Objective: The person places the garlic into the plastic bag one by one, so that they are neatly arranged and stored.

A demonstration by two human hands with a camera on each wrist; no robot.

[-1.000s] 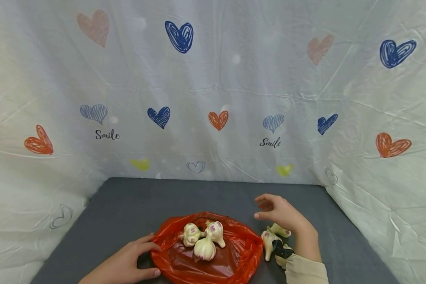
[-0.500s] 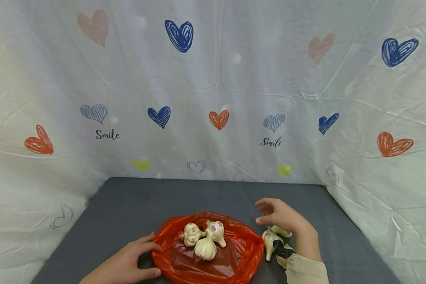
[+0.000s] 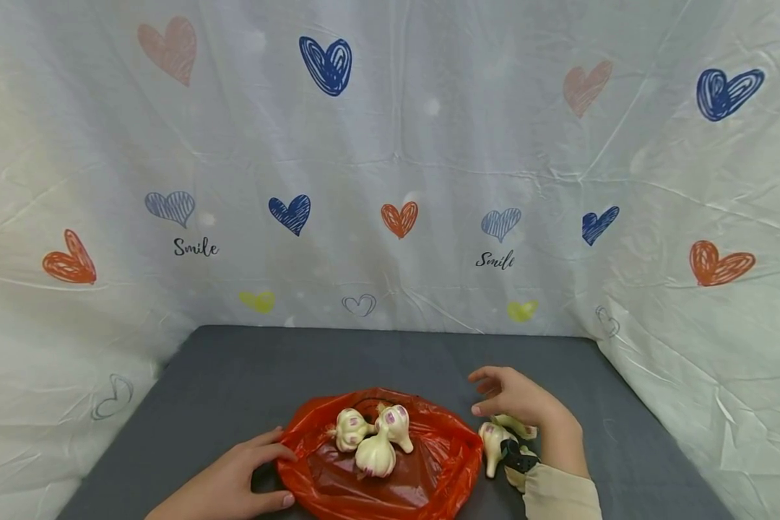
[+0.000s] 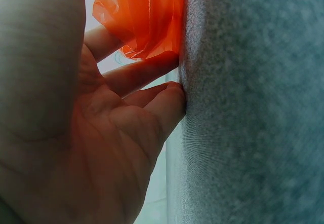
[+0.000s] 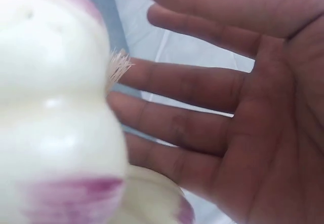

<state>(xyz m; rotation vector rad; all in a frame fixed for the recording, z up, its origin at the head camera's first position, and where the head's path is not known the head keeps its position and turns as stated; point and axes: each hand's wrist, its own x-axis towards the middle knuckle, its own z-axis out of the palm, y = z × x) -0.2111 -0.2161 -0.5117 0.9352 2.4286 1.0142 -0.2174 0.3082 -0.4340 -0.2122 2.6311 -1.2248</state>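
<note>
Bag [image 3: 460,473] touches our left hand [image 3: 242,468], fingers relaxed; we should centre our right hand [image 3: 518,397], fingers loose and empty, over the right-side garlic [image 3: 492,440].

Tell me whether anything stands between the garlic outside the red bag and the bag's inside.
Yes: the red bag. Its right wall stands between; the outer garlic bulbs lie just beyond it. Nothing visible covers the opening.
</note>
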